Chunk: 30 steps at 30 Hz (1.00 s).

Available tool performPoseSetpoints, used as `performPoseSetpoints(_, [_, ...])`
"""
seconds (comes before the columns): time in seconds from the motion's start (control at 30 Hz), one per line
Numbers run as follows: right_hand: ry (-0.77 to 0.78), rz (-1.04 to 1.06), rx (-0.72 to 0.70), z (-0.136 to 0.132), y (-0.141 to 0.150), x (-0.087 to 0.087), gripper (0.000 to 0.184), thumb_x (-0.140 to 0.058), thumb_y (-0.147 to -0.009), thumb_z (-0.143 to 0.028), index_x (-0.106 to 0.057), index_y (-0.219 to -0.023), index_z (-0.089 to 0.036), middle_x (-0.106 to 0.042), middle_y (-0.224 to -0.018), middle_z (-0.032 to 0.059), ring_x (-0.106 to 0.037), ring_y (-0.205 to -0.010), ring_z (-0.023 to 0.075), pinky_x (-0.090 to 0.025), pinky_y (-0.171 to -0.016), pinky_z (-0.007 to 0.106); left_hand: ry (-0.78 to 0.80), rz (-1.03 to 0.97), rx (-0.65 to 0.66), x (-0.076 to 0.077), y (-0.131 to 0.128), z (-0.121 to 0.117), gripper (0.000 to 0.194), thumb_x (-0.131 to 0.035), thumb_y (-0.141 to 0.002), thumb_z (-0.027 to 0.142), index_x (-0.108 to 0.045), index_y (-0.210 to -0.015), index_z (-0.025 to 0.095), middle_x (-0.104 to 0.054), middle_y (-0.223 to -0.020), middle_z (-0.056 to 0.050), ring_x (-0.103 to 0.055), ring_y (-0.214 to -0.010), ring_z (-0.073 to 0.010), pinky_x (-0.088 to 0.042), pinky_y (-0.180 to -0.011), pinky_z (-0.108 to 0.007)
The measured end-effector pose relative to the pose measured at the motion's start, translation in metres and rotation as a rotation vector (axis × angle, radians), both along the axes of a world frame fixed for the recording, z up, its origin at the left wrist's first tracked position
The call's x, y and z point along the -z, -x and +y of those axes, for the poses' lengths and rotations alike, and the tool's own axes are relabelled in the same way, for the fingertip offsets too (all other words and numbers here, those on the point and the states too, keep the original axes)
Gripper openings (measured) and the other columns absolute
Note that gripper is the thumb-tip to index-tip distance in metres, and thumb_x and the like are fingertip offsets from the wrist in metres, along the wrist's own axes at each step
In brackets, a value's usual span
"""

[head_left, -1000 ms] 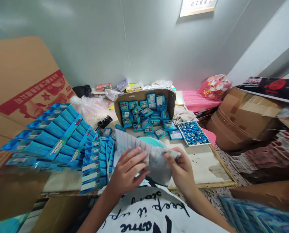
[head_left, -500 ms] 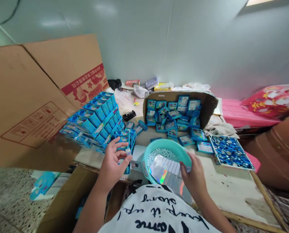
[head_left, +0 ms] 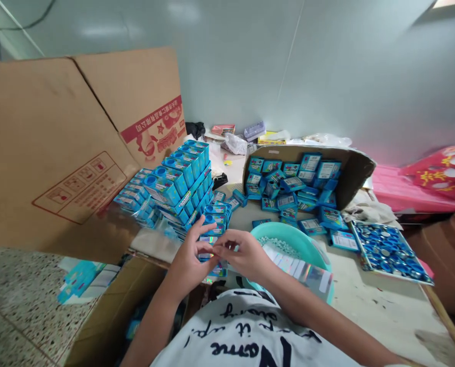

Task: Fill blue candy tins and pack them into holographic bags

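Note:
My left hand [head_left: 189, 257] and my right hand [head_left: 244, 257] meet at the near end of a row of small blue boxes [head_left: 214, 216] on the table. My left fingers curl round the front blue box. My right fingertips pinch together at that box, where a small shiny holographic patch shows; what they hold is too small to name. A sheet of holographic stickers [head_left: 301, 267] lies across a teal basin [head_left: 314, 245] of small white pieces, just right of my right wrist.
A large stack of blue boxes [head_left: 174, 186] stands left of my hands. An open carton [head_left: 359, 165] spills more blue boxes behind the basin. A tray of blue round caps [head_left: 387, 250] lies at the right. Big cardboard sheets [head_left: 59, 153] lean at the left.
My right hand has let go of the sticker sheet, now lying on the basin, and moved left to meet my left hand at the blue boxes. The view has swung slightly left.

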State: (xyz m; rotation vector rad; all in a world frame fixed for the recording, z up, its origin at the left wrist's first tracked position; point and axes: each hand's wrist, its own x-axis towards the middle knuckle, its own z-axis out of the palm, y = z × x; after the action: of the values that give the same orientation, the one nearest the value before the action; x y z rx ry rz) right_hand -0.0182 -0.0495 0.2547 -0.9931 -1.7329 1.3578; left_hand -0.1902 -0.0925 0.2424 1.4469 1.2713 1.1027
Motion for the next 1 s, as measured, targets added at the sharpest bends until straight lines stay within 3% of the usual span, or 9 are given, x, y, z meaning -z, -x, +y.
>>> performPoseSetpoints(0.07, [0.028, 0.075, 0.07, 0.0, 0.008, 0.002, 0.018, -0.065, -0.084, -0.033, -0.074, -0.076, -0.02, -0.071, -0.07, 0.0026, -0.061, -0.065, 0.0175, -0.044, -0.059, 0.027, 0.038, -0.011, -0.055, 0.006, 0.009, 0.007, 0.077, -0.075, -0.082, 0.032, -0.034, -0.148, 0.032, -0.053, -0.141, -0.013, -0.069, -0.084, -0.0144, -0.059, -0.08, -0.034])
performPoseSetpoints(0.17, [0.062, 0.182, 0.243, 0.003, 0.02, 0.008, 0.019, -0.07, -0.081, -0.039, -0.075, -0.078, -0.02, -0.072, -0.072, 0.0037, -0.061, -0.066, 0.0182, -0.047, -0.061, 0.029, 0.129, -0.021, -0.006, 0.019, 0.021, 0.017, 0.037, -0.069, -0.086, 0.044, -0.067, -0.112, 0.019, -0.062, -0.128, -0.013, -0.066, -0.092, -0.0188, -0.056, -0.08, -0.031])
performPoseSetpoints(0.23, [0.085, 0.231, 0.355, 0.006, 0.028, 0.016, 0.019, -0.075, -0.077, -0.039, -0.074, -0.078, -0.02, -0.072, -0.075, 0.0039, -0.061, -0.067, 0.018, -0.047, -0.062, 0.029, 0.228, -0.099, 0.046, 0.029, 0.029, 0.021, 0.033, -0.064, -0.088, 0.049, -0.07, -0.093, 0.016, -0.07, -0.108, -0.011, -0.066, -0.092, -0.0198, -0.054, -0.081, -0.03])
performPoseSetpoints(0.33, [0.143, 0.312, 0.438, 0.013, 0.04, 0.031, 0.02, -0.078, -0.073, -0.039, -0.071, -0.074, -0.021, -0.071, -0.075, 0.003, -0.062, -0.07, 0.0184, -0.049, -0.065, 0.03, 0.359, -0.222, -0.006, 0.045, 0.039, 0.026, 0.038, -0.065, -0.085, 0.054, -0.067, -0.09, 0.016, -0.069, -0.077, -0.004, -0.064, -0.075, -0.0171, -0.051, -0.075, -0.029])
performPoseSetpoints(0.4, [0.186, 0.327, 0.453, 0.017, 0.047, 0.043, 0.024, -0.078, -0.073, -0.042, -0.07, -0.074, -0.02, -0.071, -0.074, 0.0029, -0.063, -0.071, 0.0188, -0.05, -0.066, 0.031, 0.379, -0.191, -0.062, 0.055, 0.045, 0.032, 0.042, -0.066, -0.082, 0.056, -0.068, -0.09, 0.015, -0.066, -0.072, -0.003, -0.061, -0.067, -0.0161, -0.049, -0.068, -0.028])
performPoseSetpoints(0.5, [0.221, 0.243, 0.499, 0.023, 0.054, 0.059, 0.028, -0.076, -0.075, -0.046, -0.07, -0.077, -0.019, -0.07, -0.076, 0.0039, -0.063, -0.071, 0.0196, -0.05, -0.065, 0.031, 0.357, -0.058, -0.095, 0.066, 0.054, 0.043, 0.043, -0.064, -0.081, 0.057, -0.07, -0.085, 0.015, -0.066, -0.07, -0.003, -0.058, -0.066, -0.0168, -0.045, -0.065, -0.028])
performPoseSetpoints(0.63, [0.125, 0.049, 0.65, 0.029, 0.06, 0.074, 0.022, -0.074, -0.074, -0.043, -0.072, -0.073, -0.021, -0.067, -0.097, 0.0078, -0.063, -0.099, 0.0267, -0.05, -0.078, 0.035, 0.341, 0.026, -0.11, 0.076, 0.061, 0.057, 0.04, -0.063, -0.08, 0.056, -0.068, -0.076, 0.016, -0.065, -0.07, -0.004, -0.057, -0.069, -0.0193, -0.043, -0.067, -0.029])
performPoseSetpoints(0.73, [0.161, -0.017, 0.737, 0.031, 0.064, 0.081, 0.02, -0.075, -0.073, -0.042, -0.074, -0.072, -0.022, -0.062, -0.109, 0.0104, -0.059, -0.111, 0.0304, -0.049, -0.088, 0.04, 0.339, 0.047, -0.14, 0.08, 0.056, 0.061, 0.039, -0.059, -0.082, 0.056, -0.064, -0.073, 0.019, -0.063, -0.069, -0.003, -0.057, -0.07, -0.0207, -0.043, -0.068, -0.03])
performPoseSetpoints(1.0, [0.162, -0.048, 0.788, 0.033, 0.075, 0.086, 0.015, -0.077, -0.072, -0.038, -0.075, -0.07, -0.023, -0.056, -0.11, 0.0093, -0.055, -0.114, 0.0295, -0.046, -0.097, 0.039, 0.387, 0.013, -0.361, 0.104, 0.038, 0.064, 0.041, -0.042, -0.09, 0.057, -0.061, -0.092, 0.02, -0.068, -0.1, -0.011, -0.061, -0.103, -0.0281, -0.047, -0.088, -0.038])
